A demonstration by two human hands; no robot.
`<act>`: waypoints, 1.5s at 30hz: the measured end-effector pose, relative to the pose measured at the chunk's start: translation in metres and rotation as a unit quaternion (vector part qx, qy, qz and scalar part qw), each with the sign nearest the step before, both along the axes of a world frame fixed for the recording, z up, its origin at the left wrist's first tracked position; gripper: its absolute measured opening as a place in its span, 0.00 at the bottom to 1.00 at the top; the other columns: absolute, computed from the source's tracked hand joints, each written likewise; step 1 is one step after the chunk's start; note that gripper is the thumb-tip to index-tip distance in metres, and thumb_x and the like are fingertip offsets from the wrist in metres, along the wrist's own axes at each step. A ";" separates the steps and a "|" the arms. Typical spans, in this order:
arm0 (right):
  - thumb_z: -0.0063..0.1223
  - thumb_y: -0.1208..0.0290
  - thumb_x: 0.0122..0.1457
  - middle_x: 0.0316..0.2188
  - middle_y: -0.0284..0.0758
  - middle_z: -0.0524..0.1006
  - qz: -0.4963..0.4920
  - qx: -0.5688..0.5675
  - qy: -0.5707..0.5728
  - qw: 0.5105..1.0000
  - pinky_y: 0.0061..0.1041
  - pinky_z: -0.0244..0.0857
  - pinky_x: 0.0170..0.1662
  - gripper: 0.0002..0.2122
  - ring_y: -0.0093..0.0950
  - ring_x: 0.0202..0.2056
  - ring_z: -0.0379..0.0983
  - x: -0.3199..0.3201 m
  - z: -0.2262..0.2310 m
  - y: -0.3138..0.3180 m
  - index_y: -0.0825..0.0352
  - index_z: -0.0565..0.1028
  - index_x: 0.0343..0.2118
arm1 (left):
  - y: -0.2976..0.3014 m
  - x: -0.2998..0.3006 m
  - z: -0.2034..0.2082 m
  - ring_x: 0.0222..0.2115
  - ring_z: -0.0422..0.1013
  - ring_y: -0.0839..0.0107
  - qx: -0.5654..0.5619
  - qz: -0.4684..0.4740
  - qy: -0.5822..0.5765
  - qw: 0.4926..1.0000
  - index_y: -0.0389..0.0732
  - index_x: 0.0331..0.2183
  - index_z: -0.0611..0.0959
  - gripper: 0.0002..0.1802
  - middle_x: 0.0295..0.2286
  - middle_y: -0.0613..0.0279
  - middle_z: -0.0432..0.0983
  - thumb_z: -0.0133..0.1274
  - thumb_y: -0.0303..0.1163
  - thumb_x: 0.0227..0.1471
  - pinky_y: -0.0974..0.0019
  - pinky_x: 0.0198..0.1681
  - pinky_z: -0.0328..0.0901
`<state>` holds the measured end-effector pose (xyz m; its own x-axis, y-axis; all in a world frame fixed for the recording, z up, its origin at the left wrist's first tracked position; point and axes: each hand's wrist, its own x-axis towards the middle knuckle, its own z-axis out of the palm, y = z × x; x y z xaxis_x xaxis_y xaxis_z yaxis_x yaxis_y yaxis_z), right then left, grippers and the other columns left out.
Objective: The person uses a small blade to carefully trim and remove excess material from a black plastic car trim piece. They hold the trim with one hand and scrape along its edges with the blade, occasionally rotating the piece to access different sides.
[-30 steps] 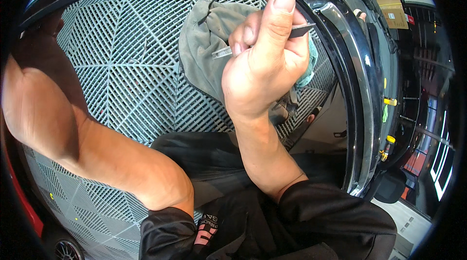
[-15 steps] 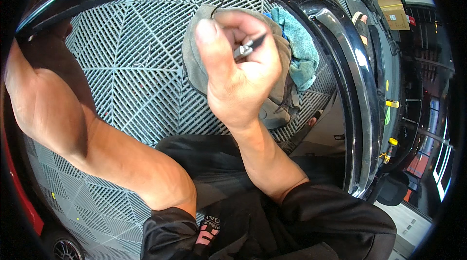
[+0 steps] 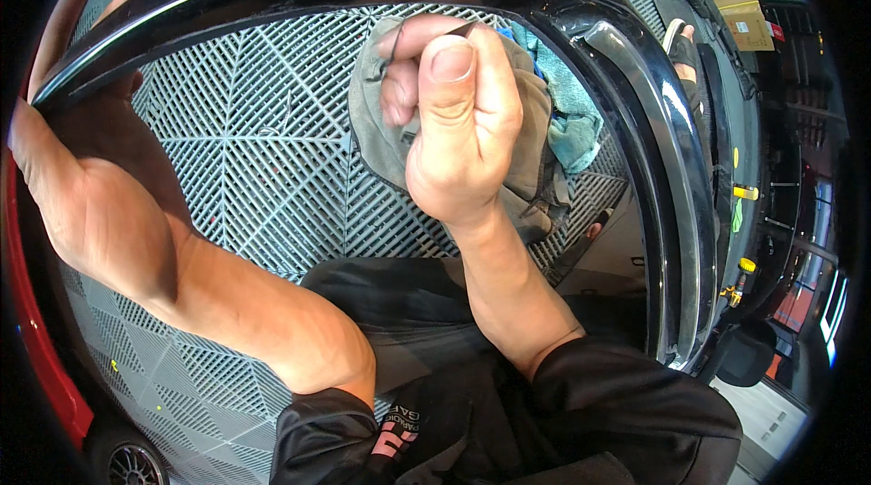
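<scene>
The right hand [image 3: 458,136] pinches a thin wire [image 3: 392,42], just near of the black trim [image 3: 635,68]; the left hand [image 3: 86,186] presses flat and open on the trim's far left end.

A single head-worn fisheye view looks steeply down from just above the person's lap, very close to both hands: the left hand [image 3: 91,186] at the left edge, the right hand [image 3: 458,122] near centre. Forearms enter from below. The grey grid floor [image 3: 263,149] fills the background, and straight edges bow toward the rim.
</scene>
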<state>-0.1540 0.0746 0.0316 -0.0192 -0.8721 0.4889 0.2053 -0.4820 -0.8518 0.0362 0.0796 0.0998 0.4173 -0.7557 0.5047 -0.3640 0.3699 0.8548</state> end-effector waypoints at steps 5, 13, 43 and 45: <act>0.41 0.59 0.71 0.22 0.30 0.71 0.115 0.077 -0.008 0.990 0.15 0.56 0.25 0.21 0.15 0.21 0.60 -0.009 0.006 -0.001 0.78 0.75 0.41 | 0.000 -0.004 0.003 0.54 0.75 0.55 0.012 0.019 0.002 1.000 0.31 0.60 0.73 0.40 0.49 0.39 0.79 0.20 0.53 0.72 0.55 0.65 0.58; 0.44 0.70 0.71 0.22 0.35 0.74 0.123 0.020 -0.105 0.987 0.17 0.61 0.25 0.13 0.18 0.21 0.65 0.003 -0.002 -0.007 0.77 0.75 0.42 | -0.001 -0.005 0.005 0.55 0.74 0.55 0.013 0.016 0.030 0.999 0.31 0.60 0.73 0.40 0.50 0.38 0.79 0.20 0.54 0.72 0.55 0.67 0.58; 0.46 0.67 0.73 0.28 0.37 0.74 0.182 -0.018 -0.124 0.975 0.23 0.64 0.32 0.13 0.22 0.28 0.66 -0.006 -0.011 -0.023 0.74 0.76 0.44 | 0.000 -0.009 0.007 0.54 0.75 0.56 0.020 0.043 -0.011 0.999 0.32 0.60 0.73 0.42 0.48 0.39 0.80 0.20 0.56 0.71 0.55 0.67 0.59; 0.46 0.67 0.73 0.28 0.38 0.74 0.191 -0.008 -0.116 0.975 0.24 0.64 0.33 0.13 0.22 0.28 0.66 -0.009 -0.012 -0.023 0.74 0.76 0.44 | 0.001 -0.008 0.006 0.54 0.75 0.56 0.024 0.051 -0.007 0.998 0.32 0.60 0.73 0.42 0.48 0.40 0.80 0.21 0.57 0.71 0.55 0.67 0.59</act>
